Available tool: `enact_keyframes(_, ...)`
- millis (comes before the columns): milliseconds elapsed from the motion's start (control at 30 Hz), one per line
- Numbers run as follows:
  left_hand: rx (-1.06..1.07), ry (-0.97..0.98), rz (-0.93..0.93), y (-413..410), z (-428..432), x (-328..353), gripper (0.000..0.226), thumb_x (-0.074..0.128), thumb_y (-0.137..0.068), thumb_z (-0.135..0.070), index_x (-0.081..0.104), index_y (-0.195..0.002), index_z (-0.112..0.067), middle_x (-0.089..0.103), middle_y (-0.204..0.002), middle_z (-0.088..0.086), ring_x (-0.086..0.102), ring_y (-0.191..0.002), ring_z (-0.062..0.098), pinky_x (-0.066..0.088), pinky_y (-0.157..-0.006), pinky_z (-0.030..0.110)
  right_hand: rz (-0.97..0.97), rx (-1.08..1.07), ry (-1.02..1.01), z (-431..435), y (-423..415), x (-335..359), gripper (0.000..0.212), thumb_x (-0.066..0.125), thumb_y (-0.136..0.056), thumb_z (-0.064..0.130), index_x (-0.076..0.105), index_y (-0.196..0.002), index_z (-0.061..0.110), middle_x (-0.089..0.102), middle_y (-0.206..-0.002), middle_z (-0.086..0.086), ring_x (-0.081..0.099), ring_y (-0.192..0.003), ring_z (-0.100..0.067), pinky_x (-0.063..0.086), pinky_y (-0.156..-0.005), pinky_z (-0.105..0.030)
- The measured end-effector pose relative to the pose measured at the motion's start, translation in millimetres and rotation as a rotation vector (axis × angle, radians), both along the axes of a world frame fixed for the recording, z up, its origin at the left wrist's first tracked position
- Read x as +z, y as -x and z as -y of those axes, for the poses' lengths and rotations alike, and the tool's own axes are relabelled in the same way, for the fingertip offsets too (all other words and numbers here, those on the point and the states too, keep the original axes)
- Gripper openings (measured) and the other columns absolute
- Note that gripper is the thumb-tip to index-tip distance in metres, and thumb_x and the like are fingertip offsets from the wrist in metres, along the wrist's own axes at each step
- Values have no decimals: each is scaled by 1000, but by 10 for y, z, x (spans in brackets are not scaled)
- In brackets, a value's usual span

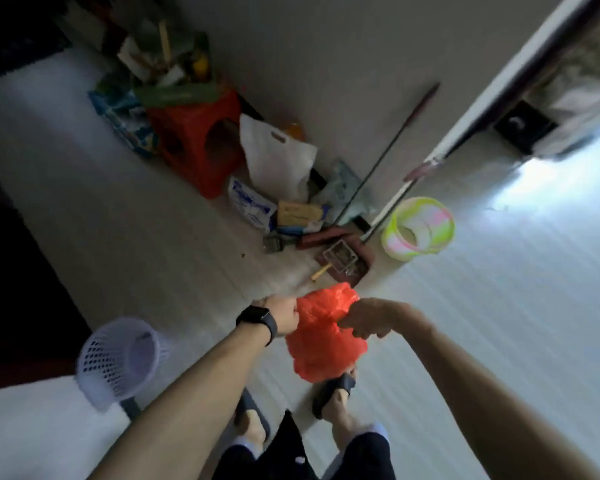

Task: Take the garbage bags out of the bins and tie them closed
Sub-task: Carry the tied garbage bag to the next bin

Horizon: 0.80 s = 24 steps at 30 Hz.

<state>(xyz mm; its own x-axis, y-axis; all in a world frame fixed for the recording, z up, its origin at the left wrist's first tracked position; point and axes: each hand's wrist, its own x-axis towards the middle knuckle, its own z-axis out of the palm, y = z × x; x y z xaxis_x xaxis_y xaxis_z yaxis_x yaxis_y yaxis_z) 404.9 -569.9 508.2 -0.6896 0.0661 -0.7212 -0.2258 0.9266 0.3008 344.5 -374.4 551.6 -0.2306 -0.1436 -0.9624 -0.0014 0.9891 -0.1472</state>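
Note:
A red plastic garbage bag [321, 336] hangs in the air in front of me, above my feet. My left hand [283, 315], with a black watch on the wrist, grips the bag's top edge on its left side. My right hand [364, 320] pinches the top of the bag on its right side. A pale lilac perforated bin [118, 358] stands on the floor at lower left with no bag visible in it. A yellow-green and pink bin [418, 228] stands by the wall at the right; its inside is partly visible.
Along the wall lie a red plastic stool [194, 140], a white plastic bag [274, 157], boxes, packets, a broom [388, 157] and a dustpan [347, 261]. A doorway [534, 98] opens at upper right. My sandalled feet stand below the bag.

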Motion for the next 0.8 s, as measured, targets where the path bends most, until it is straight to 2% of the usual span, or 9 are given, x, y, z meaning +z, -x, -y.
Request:
enact_keyframes(67, -96, -63, -63, 233, -443, 324, 37, 42, -94, -41, 63, -119, -23, 65, -126, 9, 61, -112, 32, 51, -94, 39, -75, -1, -7, -558, 2, 452, 43, 45, -98, 46, 69, -81, 14, 74, -92, -5, 63, -64, -9, 47, -56, -23)
enact_keyframes(100, -133, -97, -90, 347, -669, 483, 36, 43, -95, -38, 63, -119, -21, 66, -125, 10, 61, -112, 32, 50, -93, 38, -125, -57, 10, -837, -13, 655, 44, 46, -97, 46, 68, -77, 14, 75, -88, -3, 65, -62, -8, 46, -54, -22)
enact_keyframes(200, -288, -136, -230, 634, -1455, 906, 30, 50, -98, -30, 65, -120, -16, 68, -122, 10, 61, -114, 30, 48, -91, 34, -249, -398, 123, -1819, -196, 1153, 38, 51, -97, 40, 71, -92, 8, 76, -100, -9, 72, -89, -20, 47, -57, -18)
enact_keyframes(267, -384, -142, -303, 829, -2080, 1112, 31, 52, -97, -32, 65, -121, -19, 70, -120, 6, 62, -113, 27, 47, -90, 33, -375, -583, 182, -2534, -371, 1311, 37, 53, -97, 38, 71, -91, 6, 76, -96, -10, 69, -81, -18, 45, -55, -14)
enact_keyframes(367, -486, -113, -373, 1079, -3013, 1316, 33, 50, -98, -34, 61, -126, -22, 69, -121, 1, 62, -114, 23, 45, -90, 32, -588, -796, 171, -3505, -559, 1389, 41, 56, -95, 45, 69, -88, 7, 75, -80, -1, 64, -69, -11, 48, -62, -23)
enact_keyframes(467, -564, -96, -432, 1335, -3863, 1471, 32, 47, -98, -38, 61, -125, -26, 68, -122, -1, 62, -113, 23, 46, -87, 31, -752, -971, 153, -4344, -587, 1475, 33, 62, -90, 46, 68, -87, 14, 73, -78, 2, 68, -77, -16, 52, -75, -33)
enact_keyframes(600, -624, -85, -343, 1596, -4947, 1552, 32, 50, -97, -38, 64, -122, -25, 69, -121, -1, 63, -111, 23, 48, -91, 30, -913, -1217, 144, -5318, -504, 1631, 26, 76, -74, 41, 65, -81, 19, 72, -78, 1, 68, -77, -19, 54, -72, -37)
enact_keyframes(700, -702, -96, -381, 1869, -5712, 1643, 31, 51, -95, -35, 68, -118, -22, 72, -112, -1, 64, -109, 22, 48, -90, 29, -989, -1385, 154, -5976, -368, 1716, 27, 81, -69, 34, 58, -70, 20, 68, -69, 2, 66, -70, -20, 54, -69, -40)
enact_keyframes(800, -750, -94, -408, 2265, -6509, 1748, 31, 49, -95, -41, 66, -118, -29, 72, -113, -6, 65, -107, 21, 51, -93, 34, -1067, -1500, 149, -6713, -112, 1753, 25, 81, -65, 26, 57, -65, 19, 65, -64, 2, 64, -66, -21, 55, -70, -43)
